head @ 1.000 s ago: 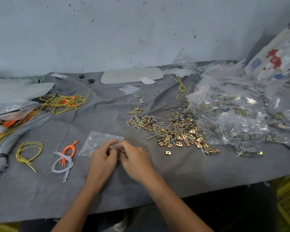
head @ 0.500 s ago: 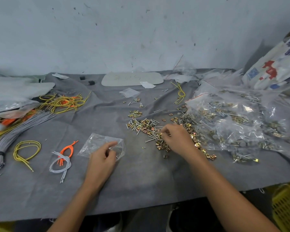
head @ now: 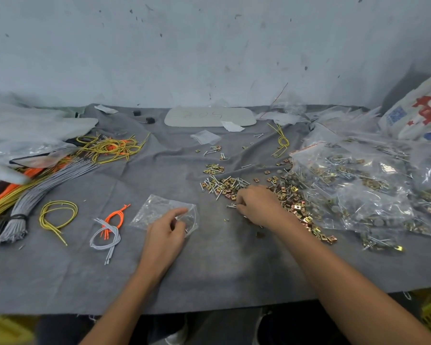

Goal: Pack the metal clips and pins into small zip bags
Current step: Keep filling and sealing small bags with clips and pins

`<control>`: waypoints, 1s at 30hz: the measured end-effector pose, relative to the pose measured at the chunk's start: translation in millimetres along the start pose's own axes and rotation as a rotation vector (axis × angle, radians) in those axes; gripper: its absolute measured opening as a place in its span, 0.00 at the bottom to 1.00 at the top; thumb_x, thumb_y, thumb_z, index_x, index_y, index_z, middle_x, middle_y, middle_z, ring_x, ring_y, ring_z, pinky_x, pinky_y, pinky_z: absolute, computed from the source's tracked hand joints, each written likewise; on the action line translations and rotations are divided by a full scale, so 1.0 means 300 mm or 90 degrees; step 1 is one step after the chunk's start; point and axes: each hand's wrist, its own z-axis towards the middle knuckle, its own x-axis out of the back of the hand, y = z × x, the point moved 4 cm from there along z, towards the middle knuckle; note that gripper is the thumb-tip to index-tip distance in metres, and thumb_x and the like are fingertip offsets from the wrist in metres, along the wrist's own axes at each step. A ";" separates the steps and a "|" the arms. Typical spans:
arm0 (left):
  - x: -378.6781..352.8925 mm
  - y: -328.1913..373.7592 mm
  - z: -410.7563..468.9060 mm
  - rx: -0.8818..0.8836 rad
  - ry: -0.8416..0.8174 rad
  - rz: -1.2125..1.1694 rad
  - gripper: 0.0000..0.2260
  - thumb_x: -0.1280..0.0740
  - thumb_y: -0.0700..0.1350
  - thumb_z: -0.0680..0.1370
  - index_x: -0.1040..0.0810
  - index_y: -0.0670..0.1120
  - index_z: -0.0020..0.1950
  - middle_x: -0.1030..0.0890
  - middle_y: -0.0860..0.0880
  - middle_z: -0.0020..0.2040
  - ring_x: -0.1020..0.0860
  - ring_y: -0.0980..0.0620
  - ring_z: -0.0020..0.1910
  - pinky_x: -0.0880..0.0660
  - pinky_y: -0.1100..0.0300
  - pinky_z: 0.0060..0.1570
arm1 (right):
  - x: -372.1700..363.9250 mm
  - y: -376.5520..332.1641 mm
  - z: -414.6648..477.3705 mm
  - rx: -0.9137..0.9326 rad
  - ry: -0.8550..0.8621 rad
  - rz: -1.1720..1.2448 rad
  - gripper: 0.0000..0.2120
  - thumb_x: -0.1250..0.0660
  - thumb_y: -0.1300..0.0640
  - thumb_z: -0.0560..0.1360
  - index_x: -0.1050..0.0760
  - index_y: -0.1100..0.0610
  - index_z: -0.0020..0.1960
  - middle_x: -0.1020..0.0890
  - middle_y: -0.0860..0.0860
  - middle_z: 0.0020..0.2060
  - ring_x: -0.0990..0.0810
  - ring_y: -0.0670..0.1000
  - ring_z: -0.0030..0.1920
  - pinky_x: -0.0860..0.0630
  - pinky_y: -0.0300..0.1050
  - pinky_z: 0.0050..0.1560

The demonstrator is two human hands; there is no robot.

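Head: L hand (head: 166, 232) pinches zip bag (head: 154, 210); R hand (head: 259, 207) on clips (head: 292, 194).

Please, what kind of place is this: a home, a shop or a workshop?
Probably a small hand-packing workbench: a loose pile of metal clips and pins on grey cloth, big clear bags of the same parts, and a small zip bag held by the left hand.
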 end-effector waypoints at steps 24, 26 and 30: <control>0.005 0.021 -0.005 0.013 0.003 -0.006 0.20 0.40 0.46 0.72 0.17 0.51 0.61 0.18 0.49 0.37 0.22 0.57 0.35 0.26 0.60 0.41 | -0.057 -0.164 -0.010 0.054 0.004 -0.035 0.14 0.43 0.53 0.81 0.26 0.59 0.60 0.22 0.57 0.60 0.27 0.61 0.61 0.33 0.55 0.64; 0.006 0.022 -0.007 0.016 -0.002 -0.010 0.21 0.41 0.48 0.71 0.17 0.52 0.61 0.18 0.49 0.37 0.23 0.57 0.35 0.27 0.61 0.40 | -0.072 -0.199 -0.037 0.056 0.045 0.006 0.12 0.43 0.52 0.81 0.27 0.57 0.58 0.22 0.56 0.59 0.27 0.59 0.60 0.33 0.55 0.63; 0.006 0.017 -0.005 0.006 0.008 -0.002 0.18 0.39 0.44 0.74 0.17 0.52 0.61 0.18 0.50 0.36 0.22 0.58 0.35 0.27 0.65 0.39 | -0.116 -0.248 -0.111 0.030 0.165 0.129 0.07 0.42 0.52 0.83 0.29 0.54 0.55 0.22 0.51 0.54 0.26 0.55 0.56 0.32 0.51 0.57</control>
